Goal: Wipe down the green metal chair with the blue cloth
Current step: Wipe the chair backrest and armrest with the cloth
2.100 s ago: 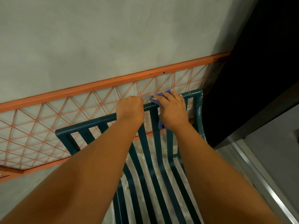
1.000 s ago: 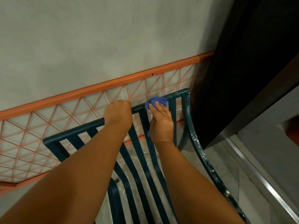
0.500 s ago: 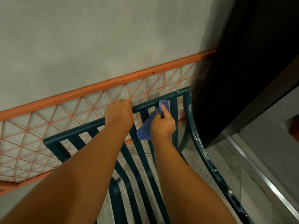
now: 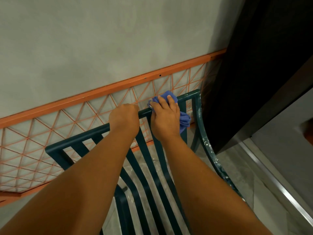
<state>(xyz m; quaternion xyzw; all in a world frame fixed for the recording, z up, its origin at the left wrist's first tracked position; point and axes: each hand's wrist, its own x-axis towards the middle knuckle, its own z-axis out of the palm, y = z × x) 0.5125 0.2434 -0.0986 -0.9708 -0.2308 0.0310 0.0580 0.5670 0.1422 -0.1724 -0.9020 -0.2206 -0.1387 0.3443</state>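
Your cloth (image 4: pixel 184 120) looked soft and crumpled; chair (image 4: pixel 81 143) was painted metal, white-flecked; wall (image 4: pixel 101 48) matt, plastery.

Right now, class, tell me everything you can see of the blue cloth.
The blue cloth is a soft, crumpled rag, bunched rather than folded. It is draped over the top rail of the green metal chair, near its right corner. The right hand presses it onto the rail, fingers spread across it; one fold pokes out above the fingertips, another hangs below beside the wrist. The left hand does not touch it.
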